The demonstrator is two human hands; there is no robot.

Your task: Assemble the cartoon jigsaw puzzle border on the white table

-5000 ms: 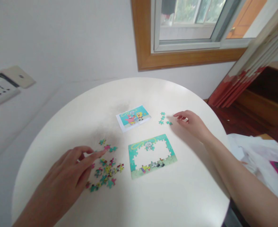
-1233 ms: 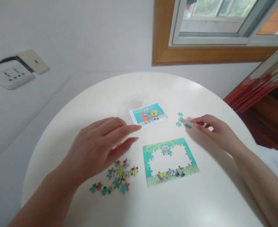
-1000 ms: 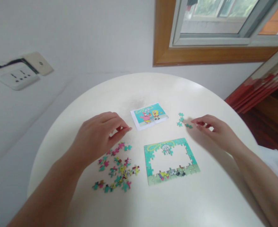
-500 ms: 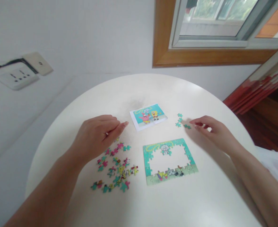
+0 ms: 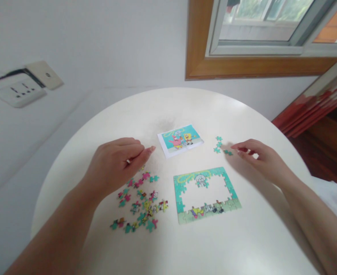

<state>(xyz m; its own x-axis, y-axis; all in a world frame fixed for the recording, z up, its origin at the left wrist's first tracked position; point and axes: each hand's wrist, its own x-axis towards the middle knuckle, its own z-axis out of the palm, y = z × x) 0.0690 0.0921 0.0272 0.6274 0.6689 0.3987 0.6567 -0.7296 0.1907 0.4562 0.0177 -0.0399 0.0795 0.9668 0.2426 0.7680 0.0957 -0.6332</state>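
Observation:
My left hand (image 5: pixel 117 162) hovers over the left side of the table with its fingers curled in and the thumb pointing right. Its fingertips are hidden, so any small thing in them does not show. Below it lie loose, mixed puzzle pieces (image 5: pixel 141 217) in pink, yellow and teal. At the right, my right hand (image 5: pixel 261 158) has its fingers bent and the thumb and index tips slightly apart, beside a teal puzzle piece (image 5: pixel 228 152). Several other teal pieces (image 5: pixel 217 144) lie just left of it. Between the hands, a partly assembled puzzle (image 5: pixel 183 217) has a bordered frame around bare table.
A printed reference picture (image 5: pixel 181 140) of cartoon figures lies behind the puzzle. The round white table (image 5: pixel 182 252) stands against a wall with a socket (image 5: pixel 19 91). A wood-framed window (image 5: pixel 260 68) is at the back right, with a red curtain (image 5: pixel 303 114) beside it.
Both hands and the puzzle pieces keep their places. The view has shifted very slightly.

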